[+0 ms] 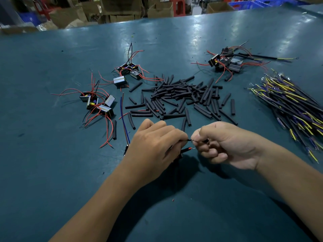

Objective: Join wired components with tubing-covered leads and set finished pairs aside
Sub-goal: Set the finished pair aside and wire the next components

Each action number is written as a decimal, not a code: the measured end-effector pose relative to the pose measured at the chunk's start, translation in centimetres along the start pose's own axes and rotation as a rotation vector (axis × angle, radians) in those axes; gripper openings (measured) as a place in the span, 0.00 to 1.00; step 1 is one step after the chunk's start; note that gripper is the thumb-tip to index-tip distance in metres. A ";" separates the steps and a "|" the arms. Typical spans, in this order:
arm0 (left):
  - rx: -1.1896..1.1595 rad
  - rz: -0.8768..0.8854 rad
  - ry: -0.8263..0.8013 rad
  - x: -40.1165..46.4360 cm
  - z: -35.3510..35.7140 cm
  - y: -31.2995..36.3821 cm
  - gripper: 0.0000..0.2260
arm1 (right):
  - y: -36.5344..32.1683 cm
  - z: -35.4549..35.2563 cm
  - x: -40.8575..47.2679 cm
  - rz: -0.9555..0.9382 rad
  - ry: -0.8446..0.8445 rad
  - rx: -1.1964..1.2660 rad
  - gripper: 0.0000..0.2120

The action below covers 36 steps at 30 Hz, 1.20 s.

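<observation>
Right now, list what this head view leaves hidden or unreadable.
- Component in the left hand: hidden under the palm and fingers.
- Wire joint between the fingertips: too small to tell whether the bare ends are twisted together.
- Lead in the right hand: mostly covered by curled fingers.
- Lead bundle: cut off by the right edge.
- Component labels: too small.

Factory assembly workshop, big teal workbench (pixel 52 70), stacked cardboard boxes (pixel 120 7), blue crates (pixel 248 4) behind
</observation>
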State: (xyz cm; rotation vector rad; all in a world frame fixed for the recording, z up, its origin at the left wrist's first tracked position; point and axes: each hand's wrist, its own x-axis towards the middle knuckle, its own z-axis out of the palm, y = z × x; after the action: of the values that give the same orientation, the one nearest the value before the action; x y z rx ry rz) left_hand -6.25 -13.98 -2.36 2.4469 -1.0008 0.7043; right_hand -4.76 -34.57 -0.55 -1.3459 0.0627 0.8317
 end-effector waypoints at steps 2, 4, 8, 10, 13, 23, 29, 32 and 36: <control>-0.010 -0.003 0.002 0.0 0.0 0.0 0.07 | 0.1 0.0 0.0 -0.017 0.002 0.007 0.16; -0.028 -0.026 0.003 0.0 0.0 0.0 0.06 | 0.2 0.1 0.1 -0.085 0.031 -0.027 0.15; -0.196 -0.140 -0.012 0.2 -0.3 0.1 0.04 | 0.3 0.6 -0.1 -0.423 0.158 -0.336 0.07; -0.330 -0.201 -0.019 0.3 -0.7 0.3 0.05 | 0.3 0.6 -0.4 -0.672 0.234 -0.556 0.05; -0.469 -0.251 -0.061 0.3 -1.1 0.3 0.04 | 0.0 0.4 -0.9 -0.987 0.308 -0.894 0.04; -0.622 -0.332 -0.168 0.0 -1.1 0.0 0.03 | -0.2 0.0 -1.1 -0.872 0.277 -0.914 0.07; -0.134 -0.088 -0.062 0.2 -0.2 0.0 0.07 | 0.0 0.2 -0.2 -0.040 0.096 -0.172 0.12; -0.068 -0.037 -0.045 0.1 0.0 -0.2 0.06 | 0.1 0.4 -0.1 0.009 0.042 -0.064 0.11; -0.036 -0.009 -0.046 0.1 0.1 -0.1 0.06 | 0.1 0.5 -0.2 0.015 0.051 -0.089 0.11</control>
State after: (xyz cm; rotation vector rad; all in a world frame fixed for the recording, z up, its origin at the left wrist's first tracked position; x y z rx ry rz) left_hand -6.11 -13.95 -2.39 2.4457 -1.0106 0.6240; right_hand -5.15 -34.19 -0.42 -1.4521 0.0766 0.8205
